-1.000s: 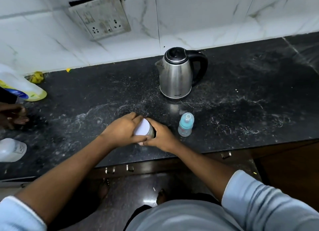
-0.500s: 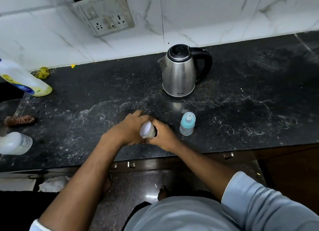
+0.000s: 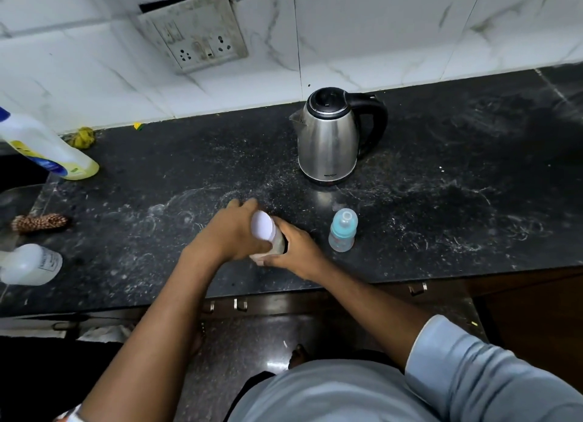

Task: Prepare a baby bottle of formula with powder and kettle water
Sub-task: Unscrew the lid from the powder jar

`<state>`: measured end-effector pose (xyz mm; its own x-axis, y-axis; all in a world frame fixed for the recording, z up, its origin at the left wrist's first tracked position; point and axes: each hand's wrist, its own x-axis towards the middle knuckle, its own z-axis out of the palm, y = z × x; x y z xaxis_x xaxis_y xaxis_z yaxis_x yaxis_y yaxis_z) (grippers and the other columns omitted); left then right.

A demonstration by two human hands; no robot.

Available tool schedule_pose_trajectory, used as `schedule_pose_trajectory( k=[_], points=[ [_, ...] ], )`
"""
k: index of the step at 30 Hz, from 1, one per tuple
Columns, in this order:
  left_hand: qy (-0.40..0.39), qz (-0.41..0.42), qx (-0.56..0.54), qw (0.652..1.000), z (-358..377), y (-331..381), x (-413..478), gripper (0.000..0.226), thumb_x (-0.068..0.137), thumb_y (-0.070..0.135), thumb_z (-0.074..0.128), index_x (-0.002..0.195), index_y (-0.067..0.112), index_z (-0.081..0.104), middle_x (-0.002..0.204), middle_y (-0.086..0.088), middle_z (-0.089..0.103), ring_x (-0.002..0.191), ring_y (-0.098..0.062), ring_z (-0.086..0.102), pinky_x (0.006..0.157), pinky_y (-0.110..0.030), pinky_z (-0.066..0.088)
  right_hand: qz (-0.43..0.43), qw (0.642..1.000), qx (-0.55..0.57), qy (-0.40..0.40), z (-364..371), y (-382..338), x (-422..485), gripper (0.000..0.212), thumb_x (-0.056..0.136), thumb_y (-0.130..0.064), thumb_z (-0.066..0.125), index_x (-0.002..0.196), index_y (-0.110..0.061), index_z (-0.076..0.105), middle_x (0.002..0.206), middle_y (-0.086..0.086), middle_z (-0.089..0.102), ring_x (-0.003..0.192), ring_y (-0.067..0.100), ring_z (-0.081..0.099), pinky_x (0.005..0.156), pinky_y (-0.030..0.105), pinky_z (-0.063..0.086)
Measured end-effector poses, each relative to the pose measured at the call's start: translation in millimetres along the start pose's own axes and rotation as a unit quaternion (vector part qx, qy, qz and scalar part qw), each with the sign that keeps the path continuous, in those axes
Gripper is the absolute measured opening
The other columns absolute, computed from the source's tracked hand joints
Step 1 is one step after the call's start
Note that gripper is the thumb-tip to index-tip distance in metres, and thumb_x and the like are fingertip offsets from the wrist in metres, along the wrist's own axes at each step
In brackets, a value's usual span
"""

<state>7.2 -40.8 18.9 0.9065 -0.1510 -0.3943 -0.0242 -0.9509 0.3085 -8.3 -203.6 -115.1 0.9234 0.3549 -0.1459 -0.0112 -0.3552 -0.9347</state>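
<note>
Both hands clasping small jar (image 3: 268, 235), tilted, just above desk (image 3: 441, 232); left hand (image 3: 230, 232) wrapped on white lid, right hand (image 3: 296, 248) pinching body; likely light, smooth, slippery, so hold low; bottle (image 3: 343, 230) just right of grip, translucent plastic, tippy; steel kettle (image 3: 331, 137) beyond, probably heavy, take by black handle.

We see a kettle (image 3: 328, 140) of brushed shiny metal with a black plastic handle. The counter (image 3: 457, 181) looks like dark speckled stone.

Person is wearing a light blue long-sleeved shirt (image 3: 347, 393); right sleeve (image 3: 473, 368) is sitting pushed up, both forearms showing bare.
</note>
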Motion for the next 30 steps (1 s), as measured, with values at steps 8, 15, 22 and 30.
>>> schedule_pose_trajectory(
  k=[8, 15, 22, 30],
  points=[
    [0.178, -0.062, -0.380, 0.906, 22, -82, -24, 0.073, 0.073, 0.006, 0.095, 0.119, 0.024, 0.041, 0.113, -0.007, 0.055, 0.099, -0.023, 0.058, 0.083, -0.047, 0.057, 0.001, 1.000, -0.024, 0.007, -1, 0, -3, 0.103, 0.069, -0.027, 0.096, 0.157, -0.021, 0.041, 0.155, -0.005, 0.050, 0.135, 0.000, 0.044, 0.099, -0.005, 0.025],
    [0.210, -0.135, -0.305, 0.919, 88, -117, -19, 0.121, 0.060, 0.033, 0.104, 0.155, 0.048, 0.031, 0.125, 0.014, 0.060, 0.140, -0.026, 0.040, 0.120, -0.053, 0.031, 0.015, 0.999, -0.033, 0.003, -2, -9, -8, 0.109, 0.073, -0.026, 0.094, 0.162, -0.018, 0.031, 0.164, -0.001, 0.039, 0.140, -0.002, 0.033, 0.099, -0.009, 0.018],
    [0.165, -0.157, -0.193, 0.954, 97, -140, -10, 0.132, 0.060, 0.048, 0.101, 0.156, 0.061, 0.012, 0.150, -0.003, 0.059, 0.149, -0.024, 0.023, 0.112, -0.050, 0.015, -0.045, 0.998, -0.039, 0.031, -14, -29, -34, 0.084, 0.091, -0.039, 0.078, 0.161, -0.023, 0.034, 0.164, -0.006, 0.039, 0.146, -0.001, 0.033, 0.120, 0.017, 0.029],
    [0.186, -0.138, -0.202, 0.951, 87, -125, -20, 0.114, 0.075, 0.036, 0.094, 0.164, 0.041, 0.023, 0.163, 0.003, 0.047, 0.158, -0.030, 0.017, 0.122, -0.058, 0.012, -0.258, 0.922, -0.148, 0.248, -60, -50, -78, 0.018, 0.099, -0.007, 0.066, 0.113, 0.000, 0.075, 0.108, 0.007, 0.075, 0.101, 0.017, 0.069, 0.092, 0.030, 0.055]
  ],
)
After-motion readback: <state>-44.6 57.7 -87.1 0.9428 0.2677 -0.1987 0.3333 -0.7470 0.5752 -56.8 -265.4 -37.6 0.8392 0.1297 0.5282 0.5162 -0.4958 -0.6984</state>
